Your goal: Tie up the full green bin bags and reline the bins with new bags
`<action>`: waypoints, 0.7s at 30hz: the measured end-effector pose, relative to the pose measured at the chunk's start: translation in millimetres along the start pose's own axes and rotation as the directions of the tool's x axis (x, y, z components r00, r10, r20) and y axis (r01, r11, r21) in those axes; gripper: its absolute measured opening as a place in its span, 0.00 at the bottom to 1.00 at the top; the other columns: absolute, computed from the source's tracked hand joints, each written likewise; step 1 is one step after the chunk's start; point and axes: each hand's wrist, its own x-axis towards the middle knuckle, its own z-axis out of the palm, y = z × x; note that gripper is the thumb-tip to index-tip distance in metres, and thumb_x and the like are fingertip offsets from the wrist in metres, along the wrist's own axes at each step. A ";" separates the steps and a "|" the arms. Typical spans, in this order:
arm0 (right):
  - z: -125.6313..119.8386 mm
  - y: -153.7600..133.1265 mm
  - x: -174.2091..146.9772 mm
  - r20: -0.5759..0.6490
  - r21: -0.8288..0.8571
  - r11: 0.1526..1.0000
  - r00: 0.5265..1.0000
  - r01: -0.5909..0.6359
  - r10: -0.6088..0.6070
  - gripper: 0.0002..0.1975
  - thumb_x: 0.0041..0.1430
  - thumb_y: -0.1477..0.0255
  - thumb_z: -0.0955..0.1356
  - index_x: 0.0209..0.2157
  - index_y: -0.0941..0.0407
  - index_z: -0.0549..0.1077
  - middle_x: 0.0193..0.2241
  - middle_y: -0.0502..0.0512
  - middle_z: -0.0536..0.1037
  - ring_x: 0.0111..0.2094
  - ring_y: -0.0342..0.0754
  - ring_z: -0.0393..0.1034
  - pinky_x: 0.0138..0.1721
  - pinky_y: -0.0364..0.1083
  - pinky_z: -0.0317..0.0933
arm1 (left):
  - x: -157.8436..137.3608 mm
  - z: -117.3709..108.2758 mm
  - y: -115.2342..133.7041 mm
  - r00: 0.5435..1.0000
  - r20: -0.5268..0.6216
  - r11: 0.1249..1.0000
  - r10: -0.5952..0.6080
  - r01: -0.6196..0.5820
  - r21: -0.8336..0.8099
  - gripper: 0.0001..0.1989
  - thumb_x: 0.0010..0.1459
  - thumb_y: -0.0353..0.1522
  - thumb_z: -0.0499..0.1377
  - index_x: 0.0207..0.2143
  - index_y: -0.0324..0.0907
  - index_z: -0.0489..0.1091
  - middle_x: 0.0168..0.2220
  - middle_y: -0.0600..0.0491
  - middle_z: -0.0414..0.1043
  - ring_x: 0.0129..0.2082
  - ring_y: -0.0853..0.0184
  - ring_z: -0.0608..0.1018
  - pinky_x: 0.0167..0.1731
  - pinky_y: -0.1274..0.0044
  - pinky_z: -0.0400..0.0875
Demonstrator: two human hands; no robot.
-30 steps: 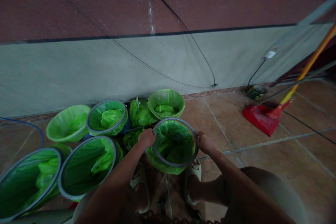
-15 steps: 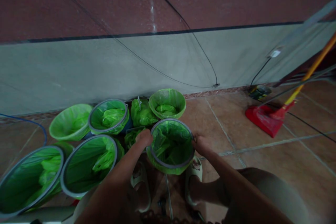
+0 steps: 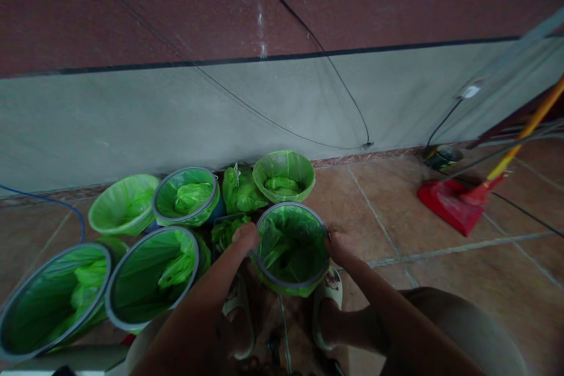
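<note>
Between my feet is a round trash can with a grey rim ring and a green plastic bag lining it. My left hand is closed at the left side of its rim. On the right side, my right hand grips the rim too. The can's base is hidden below the bag. Just behind my left hand sits a small dark container with crumpled green plastic in it. Behind the can stands a bag-lined bin without a grey ring, beside a tied green bag.
Several more green-lined bins stand left, among them a grey-rimmed bin and a pale green bin. A red dustpan with a yellow handle lies right. A blue hose runs at far left. Cables hang along the wall.
The view has shifted slightly, so the whole scene sits a little further right. Both hands stay on the trash can's rim, and the can has barely moved.
</note>
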 end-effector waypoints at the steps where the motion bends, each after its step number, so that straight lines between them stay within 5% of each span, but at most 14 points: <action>1: 1.5 0.6 1.0 0.003 -0.004 1.000 1.000 -0.004 0.004 0.19 0.64 0.69 0.58 0.49 0.63 0.71 0.41 0.70 0.78 0.45 0.59 0.75 0.44 0.52 0.64 | 1.1 1.3 -0.2 1.000 0.001 1.000 0.006 -0.006 0.004 0.17 0.59 0.31 0.53 0.45 0.32 0.75 0.48 0.35 0.75 0.50 0.55 0.77 0.45 0.73 0.72; 16: -5.5 -7.0 -0.7 0.043 -0.028 0.999 0.999 -0.021 0.022 0.17 0.62 0.72 0.61 0.48 0.63 0.73 0.41 0.69 0.79 0.44 0.58 0.75 0.41 0.48 0.66 | 13.0 17.7 -5.3 0.997 -0.050 0.993 -0.059 0.053 -0.103 0.16 0.57 0.33 0.57 0.45 0.33 0.74 0.47 0.36 0.76 0.49 0.54 0.77 0.45 0.72 0.71; 21: -19.3 -3.6 -2.4 0.138 -0.069 0.998 0.990 -0.014 0.023 0.14 0.59 0.70 0.65 0.40 0.65 0.77 0.38 0.68 0.79 0.44 0.57 0.75 0.42 0.48 0.66 | 15.8 12.4 -5.1 0.956 -0.255 0.936 -0.143 0.047 -0.348 0.19 0.61 0.38 0.54 0.49 0.38 0.73 0.48 0.43 0.77 0.50 0.61 0.77 0.47 0.77 0.69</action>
